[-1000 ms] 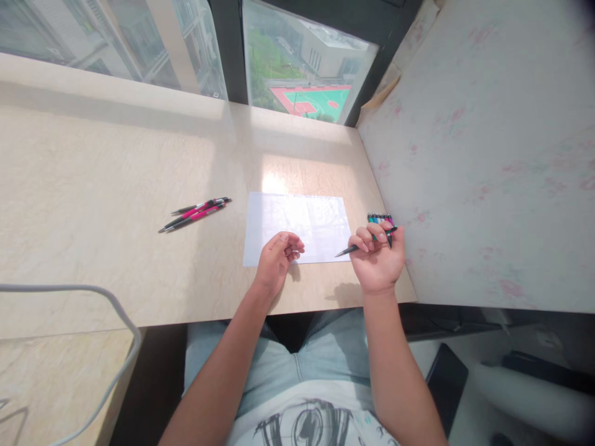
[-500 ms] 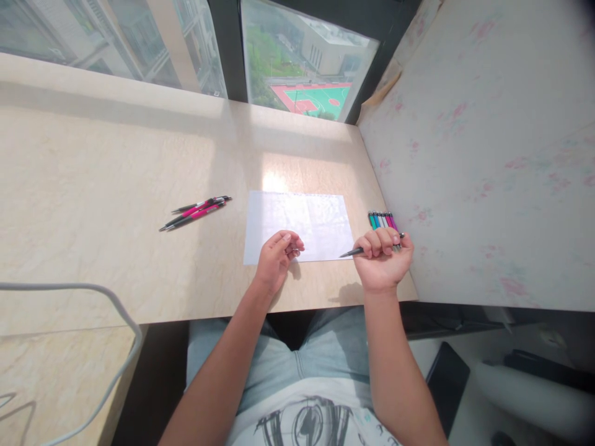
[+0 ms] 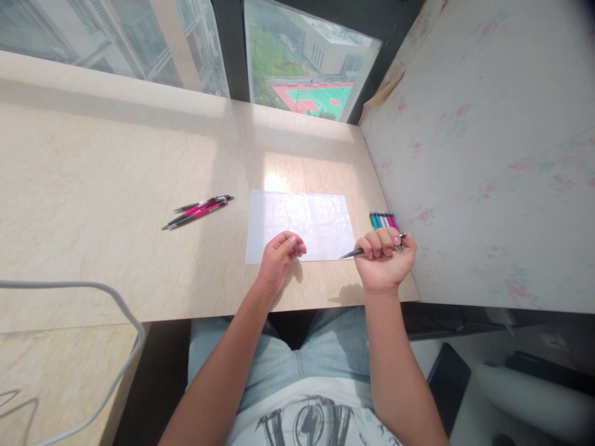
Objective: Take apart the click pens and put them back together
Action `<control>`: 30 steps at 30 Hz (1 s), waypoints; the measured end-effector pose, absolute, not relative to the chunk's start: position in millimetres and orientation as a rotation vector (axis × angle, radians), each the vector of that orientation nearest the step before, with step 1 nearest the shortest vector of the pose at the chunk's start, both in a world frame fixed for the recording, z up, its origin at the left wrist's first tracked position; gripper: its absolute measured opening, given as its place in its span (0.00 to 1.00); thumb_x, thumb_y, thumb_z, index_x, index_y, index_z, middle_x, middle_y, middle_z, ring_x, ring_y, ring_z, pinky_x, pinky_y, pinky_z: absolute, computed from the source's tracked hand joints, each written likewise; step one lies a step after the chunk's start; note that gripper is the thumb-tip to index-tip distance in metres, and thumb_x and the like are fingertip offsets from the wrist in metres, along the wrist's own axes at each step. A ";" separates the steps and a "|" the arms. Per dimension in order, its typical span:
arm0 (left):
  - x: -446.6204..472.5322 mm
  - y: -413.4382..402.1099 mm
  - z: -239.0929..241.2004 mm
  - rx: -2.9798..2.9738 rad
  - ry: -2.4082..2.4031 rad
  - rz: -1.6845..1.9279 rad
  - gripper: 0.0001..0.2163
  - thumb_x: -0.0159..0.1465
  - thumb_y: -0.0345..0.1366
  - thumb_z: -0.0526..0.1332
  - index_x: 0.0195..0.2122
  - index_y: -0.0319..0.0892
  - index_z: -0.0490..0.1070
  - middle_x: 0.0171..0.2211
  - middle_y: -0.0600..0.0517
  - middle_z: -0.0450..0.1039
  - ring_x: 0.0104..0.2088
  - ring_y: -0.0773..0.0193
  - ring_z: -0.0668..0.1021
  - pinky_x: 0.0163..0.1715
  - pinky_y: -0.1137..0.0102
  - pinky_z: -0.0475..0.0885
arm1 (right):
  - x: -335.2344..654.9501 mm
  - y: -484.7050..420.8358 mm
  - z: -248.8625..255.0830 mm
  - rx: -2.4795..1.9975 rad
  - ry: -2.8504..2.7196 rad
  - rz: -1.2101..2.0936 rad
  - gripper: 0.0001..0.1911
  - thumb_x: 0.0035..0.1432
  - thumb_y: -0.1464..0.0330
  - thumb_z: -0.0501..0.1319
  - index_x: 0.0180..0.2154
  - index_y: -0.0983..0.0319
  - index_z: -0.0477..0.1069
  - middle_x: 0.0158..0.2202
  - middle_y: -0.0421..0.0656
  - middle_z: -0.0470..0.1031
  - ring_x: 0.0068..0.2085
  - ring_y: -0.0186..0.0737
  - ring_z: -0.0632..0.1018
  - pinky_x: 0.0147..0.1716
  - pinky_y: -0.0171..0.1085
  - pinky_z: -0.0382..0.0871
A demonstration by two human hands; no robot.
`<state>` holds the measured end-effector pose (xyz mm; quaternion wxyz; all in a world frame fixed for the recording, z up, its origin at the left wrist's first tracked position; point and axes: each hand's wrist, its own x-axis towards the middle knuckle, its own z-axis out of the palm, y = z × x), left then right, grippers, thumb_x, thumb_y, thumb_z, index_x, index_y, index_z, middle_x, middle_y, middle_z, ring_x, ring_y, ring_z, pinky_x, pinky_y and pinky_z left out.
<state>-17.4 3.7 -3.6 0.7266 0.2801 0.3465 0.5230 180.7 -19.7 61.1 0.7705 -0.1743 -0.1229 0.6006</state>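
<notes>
A white sheet of paper [image 3: 320,223] lies flat on the desk. Over its lower left edge is my left hand [image 3: 281,257], fingers curled in and the thumb against the index finger; nothing shows between them. My right hand [image 3: 385,257], palm up beside the paper's lower right corner, is closed around a pen [image 3: 357,253]. The pen's dark pointed tip aims left over that corner, and its other end sticks out past the index finger. Just beyond this hand sits a row of several coloured pens [image 3: 383,219], partly hidden by my fingers.
Several pink and black pens [image 3: 198,214] lie together left of the paper. A grey cable [image 3: 93,285] loops over the desk's [image 3: 139,161] lower left part. The flowered wall [image 3: 465,186] bounds the right side, and a window [image 3: 307,56] stands at the back.
My left fingers have drawn slightly closer together. The right hand keeps its hold on the pen in nearly the same spot. The whole view has shifted a little.
</notes>
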 end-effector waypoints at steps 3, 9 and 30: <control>-17.8 3.8 -4.5 0.622 0.756 1.152 0.06 0.61 0.36 0.64 0.30 0.40 0.73 0.26 0.52 0.74 0.29 0.69 0.74 0.33 0.73 0.69 | 181.9 -19.3 60.3 -0.392 -0.292 1.299 0.20 0.54 0.64 0.63 0.23 0.58 0.52 0.15 0.30 0.49 0.17 0.29 0.56 0.17 0.31 0.55; -17.8 3.8 -3.7 0.616 0.764 1.150 0.06 0.61 0.37 0.64 0.30 0.40 0.73 0.27 0.52 0.73 0.30 0.68 0.74 0.33 0.72 0.70 | 183.0 -19.4 59.8 -0.407 -0.309 1.281 0.20 0.54 0.64 0.63 0.23 0.58 0.51 0.15 0.30 0.49 0.17 0.29 0.56 0.16 0.31 0.56; -17.7 3.8 -3.8 0.636 0.762 1.135 0.06 0.61 0.38 0.63 0.31 0.41 0.72 0.27 0.52 0.73 0.30 0.68 0.74 0.34 0.71 0.70 | 183.5 -14.0 57.6 -0.700 -0.409 1.278 0.12 0.53 0.69 0.59 0.40 0.57 0.75 0.34 0.38 0.75 0.24 0.27 0.68 0.14 0.27 0.57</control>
